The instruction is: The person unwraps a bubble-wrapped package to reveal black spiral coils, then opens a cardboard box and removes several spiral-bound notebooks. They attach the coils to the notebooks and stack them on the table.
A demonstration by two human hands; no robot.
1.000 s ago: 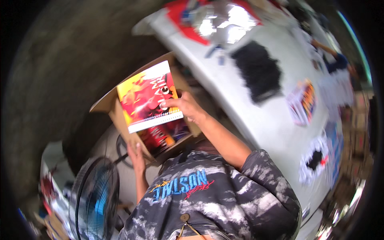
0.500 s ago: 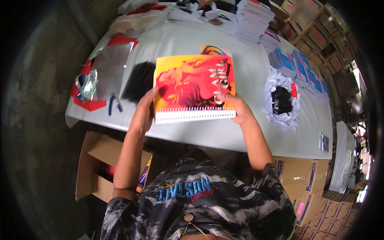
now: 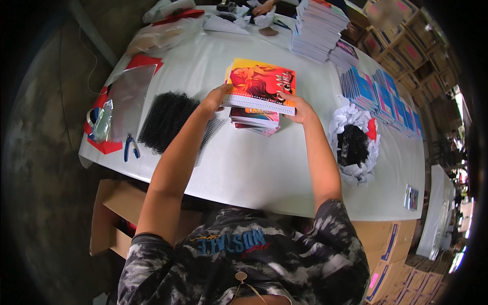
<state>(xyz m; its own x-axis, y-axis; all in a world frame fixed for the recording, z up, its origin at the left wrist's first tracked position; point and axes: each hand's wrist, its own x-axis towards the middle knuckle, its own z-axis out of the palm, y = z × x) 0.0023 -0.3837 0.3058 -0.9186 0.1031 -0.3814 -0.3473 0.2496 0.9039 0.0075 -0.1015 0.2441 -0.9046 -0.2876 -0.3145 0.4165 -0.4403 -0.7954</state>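
Both my hands grip a notebook (image 3: 260, 76) with a red and yellow cover by its two sides. A row of holes runs along its near edge, above a thick white band of pages. My left hand (image 3: 217, 97) is closed on the left side, and my right hand (image 3: 299, 108) on the right side with the thumb on the cover. Just below and behind the notebook is a small pile of colourful notebooks (image 3: 254, 120), partly hidden by it. Left of the pile, black binding coils (image 3: 168, 119) lie in a flat heap, partly under my left forearm. Blue-handled pliers (image 3: 131, 148) rest beside the coils.
At right lie a nest of white paper with a black bundle (image 3: 353, 145) and rows of blue notebooks (image 3: 363, 86). A tall stack of books (image 3: 317, 30) stands at the back. Clear plastic sheeting (image 3: 134, 91) covers the left side. An open carton (image 3: 109, 218) stands below the table.
My hands have carried the notebook away from me across the table, above the small pile. More of the black coils and the pile now show.
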